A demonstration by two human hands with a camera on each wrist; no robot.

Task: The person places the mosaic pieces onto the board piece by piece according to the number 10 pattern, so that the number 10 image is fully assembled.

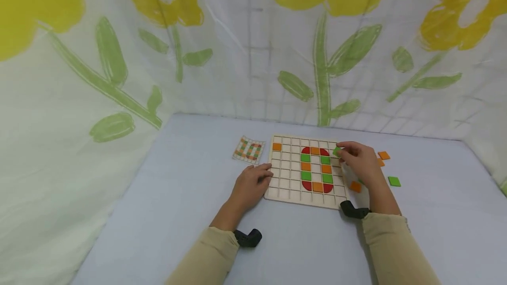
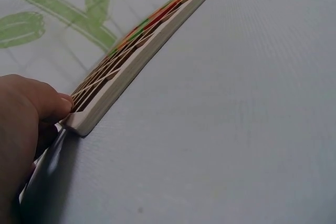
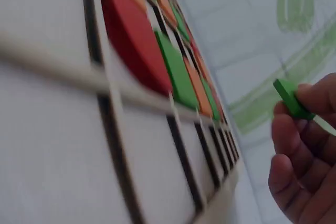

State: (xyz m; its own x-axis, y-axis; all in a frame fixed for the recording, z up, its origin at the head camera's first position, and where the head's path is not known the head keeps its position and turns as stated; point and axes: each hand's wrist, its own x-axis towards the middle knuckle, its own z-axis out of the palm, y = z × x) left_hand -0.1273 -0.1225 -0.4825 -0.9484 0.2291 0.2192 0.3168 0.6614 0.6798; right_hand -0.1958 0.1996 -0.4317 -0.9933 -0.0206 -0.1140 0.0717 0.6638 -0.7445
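Right hand (image 1: 358, 159) pinches a green tile (image 1: 336, 151) at the grid board (image 1: 285, 188)'s three o'clock edge; left hand (image 1: 251, 184), fingers loosely bent, rests at nine o'clock, pattern card (image 1: 248, 149) beyond.

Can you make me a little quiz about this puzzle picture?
1. True or false: the right hand pinches a green tile.
2. What does the left hand touch? A) the pattern card B) the left edge of the grid board C) a loose orange tile on the table
3. What colour is the single tile near the board's top left corner?

Key: 1 true. 2 B. 3 orange.
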